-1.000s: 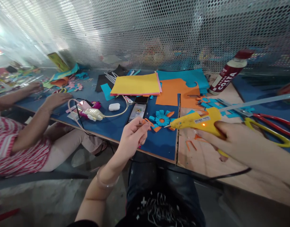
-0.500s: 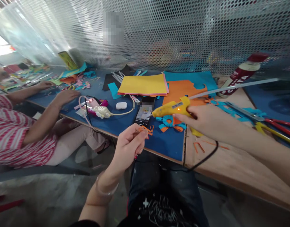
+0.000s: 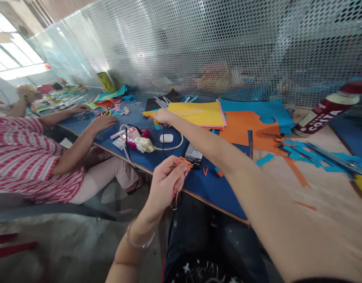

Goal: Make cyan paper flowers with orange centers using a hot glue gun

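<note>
My left hand [image 3: 167, 182] is closed in a pinch on a small folded orange strip [image 3: 185, 161] above the table's front edge. Stretched far across the table, my right hand [image 3: 164, 117] grips a yellow hot glue gun [image 3: 148, 114], largely hidden behind the fingers. Its nozzle points left, beside the yellow sheets [image 3: 195, 110]. Below my right forearm lie a phone [image 3: 193, 154] and a loose orange folded strip [image 3: 205, 170]. The blue and orange paper flower is mostly hidden by that forearm.
A white earbud case [image 3: 166, 138] and a power strip [image 3: 139, 144] with cables lie left of the phone. Orange foam sheet [image 3: 237, 125], blue scraps [image 3: 299, 153], scissors [image 3: 337, 159] and a tilted bottle [image 3: 325, 110] are at right. Another person [image 3: 36, 157] sits at left.
My right hand has carried the glue gun left and farther back, from above the paper flower to beside the yellow sheets. My left hand keeps its pinch; the view has shifted.
</note>
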{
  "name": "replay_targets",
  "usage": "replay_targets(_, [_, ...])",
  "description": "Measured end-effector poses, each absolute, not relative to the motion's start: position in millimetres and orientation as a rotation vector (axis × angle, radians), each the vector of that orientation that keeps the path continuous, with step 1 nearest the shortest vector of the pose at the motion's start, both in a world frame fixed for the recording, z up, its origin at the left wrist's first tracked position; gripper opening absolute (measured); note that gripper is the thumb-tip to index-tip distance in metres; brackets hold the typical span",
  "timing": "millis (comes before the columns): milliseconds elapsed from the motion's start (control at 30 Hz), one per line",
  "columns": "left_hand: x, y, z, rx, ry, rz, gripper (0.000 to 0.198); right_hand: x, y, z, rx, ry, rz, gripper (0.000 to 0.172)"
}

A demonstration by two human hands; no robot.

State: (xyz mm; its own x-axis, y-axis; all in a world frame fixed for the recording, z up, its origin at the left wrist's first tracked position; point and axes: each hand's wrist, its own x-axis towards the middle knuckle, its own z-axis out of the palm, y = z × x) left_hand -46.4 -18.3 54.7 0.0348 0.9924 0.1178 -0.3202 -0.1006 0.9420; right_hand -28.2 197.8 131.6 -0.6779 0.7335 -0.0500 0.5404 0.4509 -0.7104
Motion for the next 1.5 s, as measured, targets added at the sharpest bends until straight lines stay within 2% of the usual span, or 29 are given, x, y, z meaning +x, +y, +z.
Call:
replay_targets(133, [-52, -9, 55, 1.053, 0.839, 1.319, 0.027, -15, 193, 129, -1.16, -2.398, 0.922, 0.03])
replay_targets(267, [-53, -4, 54, 1.026, 0.799, 1.211, 0.028, 65, 149, 127, -0.988, -2.437, 1.079, 0.026])
replay_targets(400, [-44, -2, 54, 1.013, 0.728, 1.082, 0.027, 145, 92, 126, -1.011, -2.453, 1.203, 0.035])
replay_targets(533, [-29, -2, 56, 1.039, 0.707, 0.952, 0.026, 182, 62, 121, -1.04, -2.436, 1.279, 0.035])
replay_targets(800, [-5, -7, 67, 1.064, 0.688, 0.874, 0.025, 203, 52, 117, -0.909, -2.456, 1.258, 0.032])
replay_targets(1000, [0, -7, 66, 1.145, 0.707, 0.851, 0.023, 210, 45, 120, -0.925, -2.394, 1.369, 0.026])
replay_targets(1233, [0, -6, 64, 1.227, 0.749, 0.9, 0.021, 212, 41, 110, -1.008, -2.23, 1.443, 0.029])
replay_targets(1500, [5, -5, 61, 1.285, 0.736, 0.938, 0.024, 210, 33, 102, -0.961, -2.078, 1.465, 0.019])
